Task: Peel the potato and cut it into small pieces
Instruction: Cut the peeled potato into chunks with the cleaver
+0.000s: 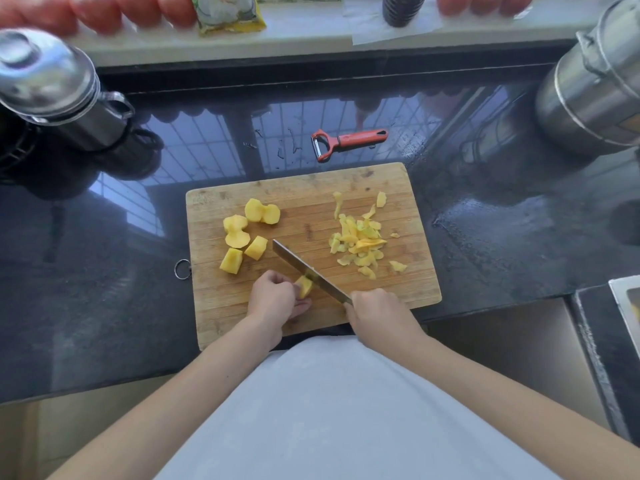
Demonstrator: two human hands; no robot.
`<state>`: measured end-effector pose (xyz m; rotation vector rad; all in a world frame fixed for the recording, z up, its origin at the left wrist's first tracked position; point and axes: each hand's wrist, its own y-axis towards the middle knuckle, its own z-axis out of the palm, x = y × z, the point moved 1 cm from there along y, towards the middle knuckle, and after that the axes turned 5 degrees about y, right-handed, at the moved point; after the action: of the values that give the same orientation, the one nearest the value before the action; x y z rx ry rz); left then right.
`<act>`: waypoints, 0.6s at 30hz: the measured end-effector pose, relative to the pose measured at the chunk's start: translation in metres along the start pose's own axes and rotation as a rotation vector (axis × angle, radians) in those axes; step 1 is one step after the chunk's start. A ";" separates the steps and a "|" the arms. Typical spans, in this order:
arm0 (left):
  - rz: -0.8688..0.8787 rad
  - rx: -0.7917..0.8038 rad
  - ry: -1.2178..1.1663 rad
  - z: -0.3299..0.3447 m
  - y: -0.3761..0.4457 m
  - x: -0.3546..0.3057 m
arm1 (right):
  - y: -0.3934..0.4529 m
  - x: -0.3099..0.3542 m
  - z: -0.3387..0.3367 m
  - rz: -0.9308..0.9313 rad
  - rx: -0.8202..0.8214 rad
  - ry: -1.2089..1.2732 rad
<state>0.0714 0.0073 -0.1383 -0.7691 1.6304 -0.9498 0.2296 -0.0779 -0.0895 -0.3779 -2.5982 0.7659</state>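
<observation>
Pinching a peeled potato piece (304, 286) at the near edge of the wooden cutting board (311, 209), the left hand (273, 301) steadies it while the right hand (379, 311) grips the kitchen knife (308, 271), whose blade could nick fingertips so close beside it.

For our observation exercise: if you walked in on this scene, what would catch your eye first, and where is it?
First, the knife slanting across the near part of the wooden cutting board, gripped by the right hand and cutting the potato piece held by the left hand. Then the yellow chunks at the board's left, the heap of peels at its right, and the red peeler on the counter beyond.
</observation>
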 end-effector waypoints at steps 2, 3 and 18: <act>-0.002 0.002 -0.011 0.000 -0.004 -0.002 | 0.007 0.008 0.001 -0.038 -0.056 -0.014; -0.003 0.003 -0.012 0.000 -0.005 -0.002 | 0.009 0.010 0.001 -0.048 -0.074 -0.007; 0.767 -0.193 1.158 -0.019 -0.010 -0.021 | 0.013 -0.036 -0.041 0.155 -0.093 0.499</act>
<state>0.0582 0.0248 -0.1174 0.4598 2.7263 -0.6579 0.2818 -0.0620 -0.0762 -0.7062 -2.1538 0.5166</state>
